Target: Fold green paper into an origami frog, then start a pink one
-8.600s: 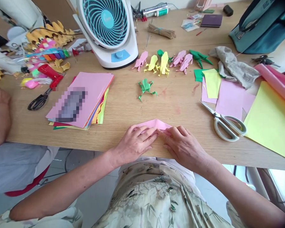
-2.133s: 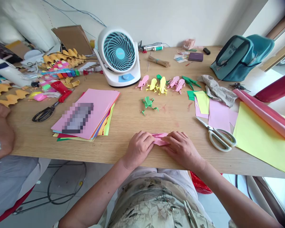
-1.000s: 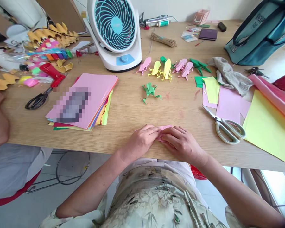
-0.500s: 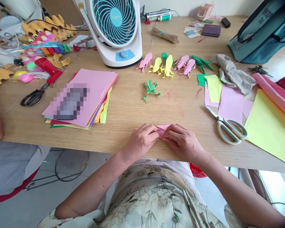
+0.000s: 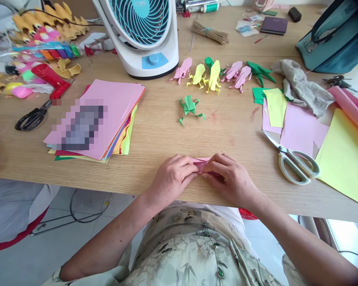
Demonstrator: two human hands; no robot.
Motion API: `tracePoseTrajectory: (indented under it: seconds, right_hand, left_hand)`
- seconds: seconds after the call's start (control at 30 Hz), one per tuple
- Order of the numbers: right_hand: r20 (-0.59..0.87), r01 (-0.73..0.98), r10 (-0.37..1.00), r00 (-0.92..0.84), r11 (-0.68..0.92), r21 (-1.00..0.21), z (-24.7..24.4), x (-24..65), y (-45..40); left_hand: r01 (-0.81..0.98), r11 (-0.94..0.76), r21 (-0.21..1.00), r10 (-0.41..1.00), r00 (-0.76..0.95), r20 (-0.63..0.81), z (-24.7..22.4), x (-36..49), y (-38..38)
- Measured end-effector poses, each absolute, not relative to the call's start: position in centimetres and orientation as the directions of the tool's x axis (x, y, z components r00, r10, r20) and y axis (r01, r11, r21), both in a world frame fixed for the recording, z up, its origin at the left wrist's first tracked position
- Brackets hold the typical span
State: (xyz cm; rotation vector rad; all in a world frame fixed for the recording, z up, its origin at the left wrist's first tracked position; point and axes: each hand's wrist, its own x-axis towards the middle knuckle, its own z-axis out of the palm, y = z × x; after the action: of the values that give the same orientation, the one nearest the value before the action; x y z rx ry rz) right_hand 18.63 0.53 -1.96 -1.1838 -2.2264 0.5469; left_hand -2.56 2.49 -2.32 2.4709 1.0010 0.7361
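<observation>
A small folded piece of pink paper point(image 5: 201, 165) lies near the table's front edge, mostly covered by fingers. My left hand point(image 5: 174, 174) pinches its left part, and my right hand point(image 5: 231, 174) pinches the right part, the fingertips of both almost meeting. Beyond them a green paper frog point(image 5: 189, 106) stands on the wood. Behind it is a row of folded figures, among them a yellow one point(image 5: 214, 75), a pink one point(image 5: 183, 68) and a dark green one point(image 5: 259, 71).
White-handled scissors point(image 5: 296, 165) lie right of my hands, by cut pink paper point(image 5: 298, 127) and a yellow sheet point(image 5: 347, 159). At left are a coloured paper stack point(image 5: 119, 99) and black scissors point(image 5: 32, 118). A fan point(image 5: 155, 43) stands behind. Another person's arm shows at far left.
The view has shifted slightly, so objects at the back sit higher and those at the sides further outward. Both hands keep their grip on the pink paper, with the fingers slightly moved.
</observation>
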Motion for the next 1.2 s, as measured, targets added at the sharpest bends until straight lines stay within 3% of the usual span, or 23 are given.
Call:
tracePoseTrajectory:
  seconds: [0.23,0.4,0.6,0.77,1.0,1.2]
  right_hand:
    - [0.161,0.647,0.883,-0.441,0.437,-0.625,-1.5,18.5,0.9]
    - [0.224,0.641,0.861,-0.457,0.493,-0.588,-1.5,18.4,1.0]
    - [0.304,0.624,0.757,-0.578,0.650,-0.434,-2.0,19.0,0.8]
    - [0.252,0.608,0.686,-0.682,0.724,-0.326,-1.3,19.5,1.2]
    - [0.127,0.542,0.735,-0.666,0.594,-0.594,-0.7,19.0,3.1]
    - [0.095,0.555,0.739,-0.667,0.578,-0.598,-1.4,19.0,3.4]
  left_hand:
    - [0.547,-0.660,0.514,0.739,0.597,0.313,-2.1,-3.9,2.9]
    - [0.549,-0.653,0.522,0.746,0.587,0.315,-2.2,-4.0,3.1]
    - [0.540,-0.657,0.526,0.740,0.597,0.311,-2.3,-4.1,3.2]
    - [0.538,-0.661,0.523,0.730,0.622,0.283,-2.3,-4.3,3.4]
    - [0.508,-0.642,0.574,0.724,0.647,0.238,-1.8,-4.5,3.9]
    - [0.510,-0.653,0.560,0.716,0.657,0.236,-1.6,-4.7,4.0]
